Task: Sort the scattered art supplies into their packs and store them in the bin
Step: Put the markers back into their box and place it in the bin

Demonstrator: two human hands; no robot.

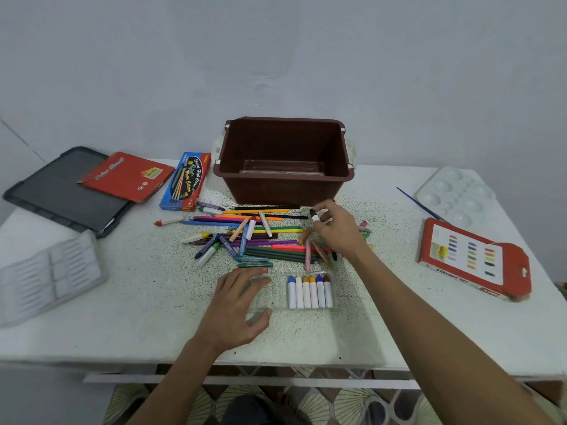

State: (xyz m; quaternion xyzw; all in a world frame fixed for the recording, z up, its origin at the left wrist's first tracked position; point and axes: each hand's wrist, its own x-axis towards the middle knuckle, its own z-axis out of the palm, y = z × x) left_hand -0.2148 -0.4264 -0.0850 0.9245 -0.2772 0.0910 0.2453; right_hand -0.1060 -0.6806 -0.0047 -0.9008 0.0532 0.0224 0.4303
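The right hand (337,231) pinches a white-wrapped, dark-tipped oil pastel stick (315,216) between thumb and fingertips, just in front of the brown plastic bin (285,188). The left hand (236,308) lies spread and flat on the end of a clear plastic tray (277,291) that holds six white-wrapped pastels (310,291) side by side. Between the hands, a jumble of coloured pencils and crayons (257,237) covers the speckled white surface (153,302). The red oil pastels box (472,259) waits at the right. The bin looks empty, so I judge sorting barely begun and storing untouched.
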